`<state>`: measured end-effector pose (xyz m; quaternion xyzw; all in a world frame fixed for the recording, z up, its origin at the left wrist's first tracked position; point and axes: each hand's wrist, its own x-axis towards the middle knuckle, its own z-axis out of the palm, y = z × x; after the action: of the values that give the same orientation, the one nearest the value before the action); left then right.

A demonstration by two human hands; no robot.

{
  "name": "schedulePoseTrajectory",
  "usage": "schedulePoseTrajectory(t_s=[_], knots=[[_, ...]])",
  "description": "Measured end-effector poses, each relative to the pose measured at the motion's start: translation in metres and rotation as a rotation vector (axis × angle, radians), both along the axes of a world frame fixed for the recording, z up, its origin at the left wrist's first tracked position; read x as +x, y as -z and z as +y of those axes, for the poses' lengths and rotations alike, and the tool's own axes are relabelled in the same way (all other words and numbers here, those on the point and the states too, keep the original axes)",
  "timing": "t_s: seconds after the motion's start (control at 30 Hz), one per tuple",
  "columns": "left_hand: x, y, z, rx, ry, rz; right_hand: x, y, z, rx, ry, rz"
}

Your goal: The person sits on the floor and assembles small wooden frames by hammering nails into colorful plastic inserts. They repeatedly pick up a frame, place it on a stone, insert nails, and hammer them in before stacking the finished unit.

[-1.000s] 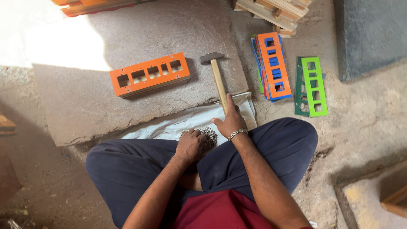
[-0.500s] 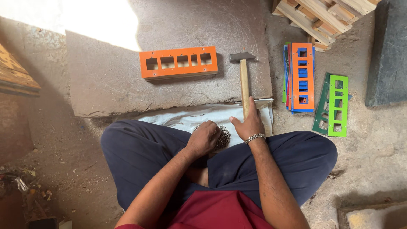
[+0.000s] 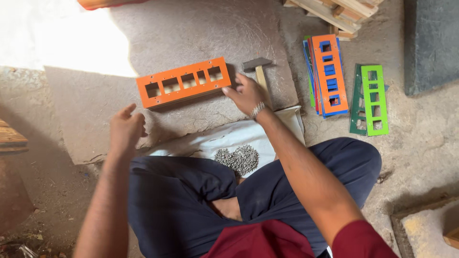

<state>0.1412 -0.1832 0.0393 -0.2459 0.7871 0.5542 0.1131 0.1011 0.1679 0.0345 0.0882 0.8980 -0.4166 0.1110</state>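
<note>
A long orange frame with several rectangular cut-outs lies on a flat grey stone slab. My right hand reaches over the slab with its fingers spread, touching or almost touching the frame's right end. A hammer with a wooden handle lies just behind that hand, partly hidden by it. My left hand hovers near the slab's front left, loosely curled and holding nothing. A pile of small metal nails rests on a white cloth in front of my crossed legs.
A stack of coloured cut-out panels with an orange one on top lies to the right. Green panels lie beyond it. Wooden slats are at the top, a dark slab at the far right, and a wooden plank at the left edge.
My right hand left the hammer handle and moved up-left to the orange frame's end. My left hand lifted off the nail pile and swung out to the left.
</note>
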Motion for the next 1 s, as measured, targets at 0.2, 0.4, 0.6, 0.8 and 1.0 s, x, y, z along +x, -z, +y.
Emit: schedulePoseTrajectory(t_s=[0.2,0.4,0.6,0.8,1.0], knots=[[-0.036,-0.029,0.008,-0.078,0.263,-0.243,-0.03,0.002,-0.012,-0.019,-0.105,-0.015],[-0.042,-0.037,0.012,-0.082,0.279,-0.274,-0.033,-0.003,-0.015,-0.044,-0.12,-0.073],[-0.043,-0.043,0.017,-0.153,0.314,-0.294,-0.037,0.001,-0.02,0.024,-0.126,-0.091],[-0.043,-0.044,0.017,-0.16,0.318,-0.3,-0.036,0.002,-0.022,0.05,-0.13,-0.079],[-0.039,-0.06,0.015,-0.141,0.241,-0.273,-0.027,-0.019,-0.018,0.011,-0.065,-0.194]])
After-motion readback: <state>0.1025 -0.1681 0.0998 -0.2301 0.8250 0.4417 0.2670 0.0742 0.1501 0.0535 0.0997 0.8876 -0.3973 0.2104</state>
